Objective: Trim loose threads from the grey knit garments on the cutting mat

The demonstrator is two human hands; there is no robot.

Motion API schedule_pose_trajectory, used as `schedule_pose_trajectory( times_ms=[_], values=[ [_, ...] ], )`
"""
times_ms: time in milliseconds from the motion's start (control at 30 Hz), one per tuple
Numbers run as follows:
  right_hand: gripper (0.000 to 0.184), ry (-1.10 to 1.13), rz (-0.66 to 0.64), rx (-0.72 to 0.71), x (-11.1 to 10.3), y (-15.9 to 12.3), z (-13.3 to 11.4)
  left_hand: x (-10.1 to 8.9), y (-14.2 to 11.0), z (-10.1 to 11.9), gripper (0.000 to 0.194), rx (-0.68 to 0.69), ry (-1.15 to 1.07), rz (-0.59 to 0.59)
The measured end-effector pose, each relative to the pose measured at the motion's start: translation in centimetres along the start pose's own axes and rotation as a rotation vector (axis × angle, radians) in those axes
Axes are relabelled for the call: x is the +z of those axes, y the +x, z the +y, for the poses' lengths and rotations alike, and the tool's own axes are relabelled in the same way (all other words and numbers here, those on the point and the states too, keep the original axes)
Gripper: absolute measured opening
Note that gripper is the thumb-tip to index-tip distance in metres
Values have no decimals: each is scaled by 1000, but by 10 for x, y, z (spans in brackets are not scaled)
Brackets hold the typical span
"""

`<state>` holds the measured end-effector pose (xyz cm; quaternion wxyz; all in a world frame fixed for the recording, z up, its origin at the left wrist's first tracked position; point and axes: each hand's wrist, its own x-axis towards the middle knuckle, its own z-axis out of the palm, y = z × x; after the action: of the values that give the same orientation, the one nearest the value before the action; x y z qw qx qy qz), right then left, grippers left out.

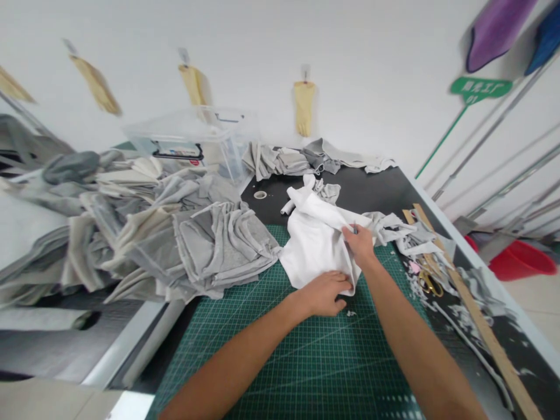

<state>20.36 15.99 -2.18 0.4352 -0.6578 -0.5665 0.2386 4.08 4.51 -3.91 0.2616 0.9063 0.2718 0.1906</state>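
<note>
A piece of white cloth (pixel 312 248) lies partly folded over on the green cutting mat (pixel 271 350). My right hand (pixel 361 246) is closed on the right side of its fold. A small dark grey thing shows at those fingertips, too small to name. Near the cloth's lower edge rests my left hand (pixel 326 293), its fingers laid over the cloth and its thumb apart on the mat side. To the left, a stack of grey cloth pieces (pixel 225 245) touches the white cloth.
Many grey and beige cloths (pixel 126 216) heap up at left, before a clear plastic box (pixel 188 137). A tape roll (pixel 260 195) sits behind the mat. Gold-handled scissors (pixel 430 284), scraps and a wooden strip (pixel 476 315) line the right. A red bucket (pixel 522 261) stands beyond.
</note>
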Motion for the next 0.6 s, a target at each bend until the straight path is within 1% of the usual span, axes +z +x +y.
schedule_pose_trajectory(
  times_ms=[67,100,133,200,233,267,300,333,367,400,433,467,500,567,600],
  values=[
    [48,39,-7,-64,-9,-8,-10,-7,-6,-5,30,-83,-301,77],
    [44,52,-13,-103,-16,-15,-14,-12,-10,-8,32,-159,-484,148],
    [39,69,-31,-164,-25,-24,-17,-19,-14,-12,33,-273,-684,267],
    [28,92,-157,-384,-48,-43,-17,-34,-21,-20,41,-477,-1041,571],
    [23,79,-224,-443,-60,-53,-15,-43,-25,-24,45,-549,-1180,705],
    [20,52,-307,-475,-72,-62,-12,-50,-28,-28,49,-604,-1292,790],
    [18,21,-393,-492,-84,-70,-9,-56,-32,-31,54,-651,-1371,837],
    [19,-13,-474,-492,-95,-76,-5,-60,-35,-34,58,-694,-1406,871],
    [20,-55,-556,-476,-104,-81,-1,-62,-38,-36,59,-743,-1386,909],
    [22,-101,-639,-441,-111,-84,2,-61,-40,-39,55,-796,-1328,951],
    [25,-138,-686,-394,-117,-85,3,-58,-42,-41,51,-838,-1254,999],
    [27,-168,-688,-342,-120,-85,4,-54,-43,-42,49,-862,-1201,1040],
    [30,-191,-642,-291,-120,-84,3,-49,-44,-43,49,-876,-1165,1068],
    [35,-212,-444,-214,-115,-81,0,-39,-44,-44,49,-876,-1139,1085],
    [36,-209,-349,-206,-109,-80,-2,-35,-44,-43,46,-867,-1143,1075]
  ],
)
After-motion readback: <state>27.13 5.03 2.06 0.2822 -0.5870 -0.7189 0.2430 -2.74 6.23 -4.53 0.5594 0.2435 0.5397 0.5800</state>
